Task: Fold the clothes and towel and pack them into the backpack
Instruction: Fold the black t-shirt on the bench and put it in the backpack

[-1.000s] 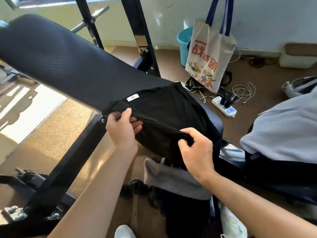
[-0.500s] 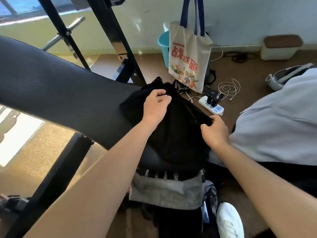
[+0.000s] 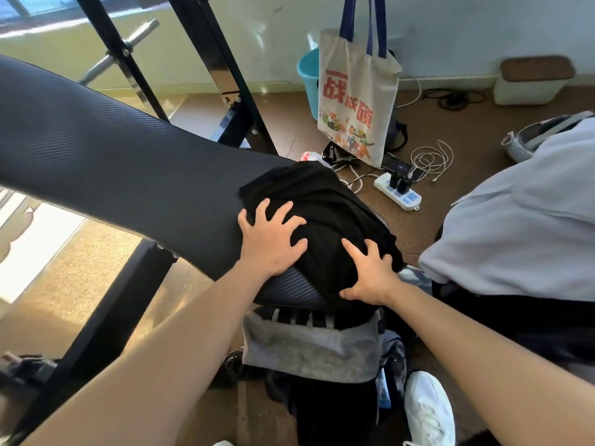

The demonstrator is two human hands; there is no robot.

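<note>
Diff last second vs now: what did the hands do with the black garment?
Both hands let go of the black garment edge after folding it away from the person onto the bench pad. The left hand and right hand now press flat on it, fingers spread. Bench pad, grey towel hanging below and tote bag stayed put.

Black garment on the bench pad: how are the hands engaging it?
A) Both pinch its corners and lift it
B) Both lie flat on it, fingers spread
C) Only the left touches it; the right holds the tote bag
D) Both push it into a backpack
B: the left hand and right hand lie flat with fingers spread on the black garment, which lies on the bench pad.
</note>
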